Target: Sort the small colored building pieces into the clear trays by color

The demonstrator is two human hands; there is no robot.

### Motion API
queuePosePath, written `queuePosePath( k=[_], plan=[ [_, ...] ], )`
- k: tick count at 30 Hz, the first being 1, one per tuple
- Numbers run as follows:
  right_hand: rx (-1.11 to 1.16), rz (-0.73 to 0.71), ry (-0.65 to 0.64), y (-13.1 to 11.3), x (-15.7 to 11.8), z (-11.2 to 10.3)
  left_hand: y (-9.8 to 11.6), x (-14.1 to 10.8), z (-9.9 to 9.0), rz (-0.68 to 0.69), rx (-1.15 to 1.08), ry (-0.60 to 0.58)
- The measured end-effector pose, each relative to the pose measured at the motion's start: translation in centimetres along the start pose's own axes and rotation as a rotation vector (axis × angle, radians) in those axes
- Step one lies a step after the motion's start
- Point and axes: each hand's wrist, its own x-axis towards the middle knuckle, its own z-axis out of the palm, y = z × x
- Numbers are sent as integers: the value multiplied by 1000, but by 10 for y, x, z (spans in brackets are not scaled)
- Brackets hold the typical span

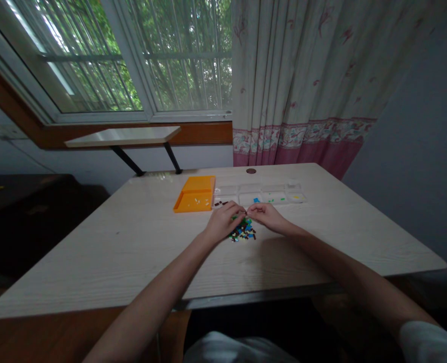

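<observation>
A small heap of tiny building bricks (242, 231) in blue, green, brown and pale yellow lies on the table. Over the left side of this heap, my left hand (223, 220) is closed, its fingers curled with the tips together. My right hand (268, 216) is pinched just above the heap on the right. The fingertips of both hands nearly meet, and a tiny dark brown piece seems to show between them. Behind the hands stands a clear compartment tray (242, 190). Its compartments hold brown, blue, green and yellow pieces, sorted by colour.
An open orange case (197, 186) with several white pieces in it stands left of the tray. A dark round disc (251, 171) lies at the table's back edge. A raised shelf (132, 134) on black legs stands at the back left. Curtains (280, 101) hang behind.
</observation>
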Motion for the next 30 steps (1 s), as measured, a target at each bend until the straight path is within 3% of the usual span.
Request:
queuePosePath(
  k=[3, 7, 13, 22, 26, 30],
  plan=[
    [-32, -41, -10, 0, -2, -1, -1, 0, -3, -24, -10, 40],
    [-257, -107, -92, 2, -6, -3, -7, 1, -8, -85, -18, 204],
    [-504, -169, -163, 7, -7, -4, -13, 2, -14, -57, 9, 369],
    [-528, -195, -188, 6, -8, -5, -13, 2, -15, -74, 29, 392],
    [-495, -178, -166, 3, -7, -5, -21, 3, -11, -173, 74, 384],
    [-442, -158, -116, 0, -6, -5, -34, 4, -3, -294, 154, 295]
  ],
)
